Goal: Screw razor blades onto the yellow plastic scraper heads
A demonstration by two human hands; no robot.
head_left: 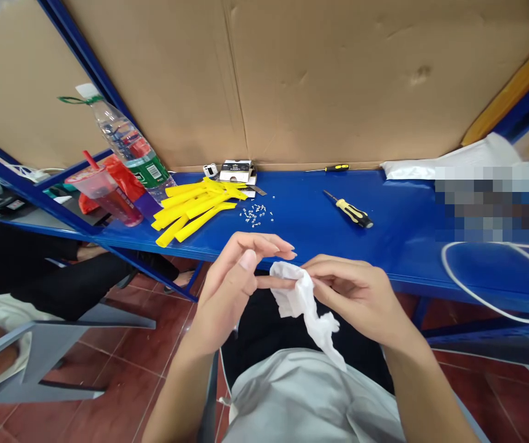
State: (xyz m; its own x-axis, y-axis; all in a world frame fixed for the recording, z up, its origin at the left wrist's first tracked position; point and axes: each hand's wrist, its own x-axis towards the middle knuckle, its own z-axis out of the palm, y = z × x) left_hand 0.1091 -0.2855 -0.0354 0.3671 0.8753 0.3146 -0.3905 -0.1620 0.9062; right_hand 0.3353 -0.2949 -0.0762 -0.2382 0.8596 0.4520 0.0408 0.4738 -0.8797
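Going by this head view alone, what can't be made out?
All in the head view:
Left hand: one finger's tip, hidden by the tissue.
Right hand: some fingertips, hidden behind its own fingers.
Small metal bits: too small to count.
Small box: print too small to read.
Pixelated patch by the white bag: whatever it masks.
Seated person: head, cut off by the left edge.

lt grey top [310, 400], blk trousers [255, 326], bare forearms [176, 381]

LH [228, 288] spread, RH [362, 296] pinched
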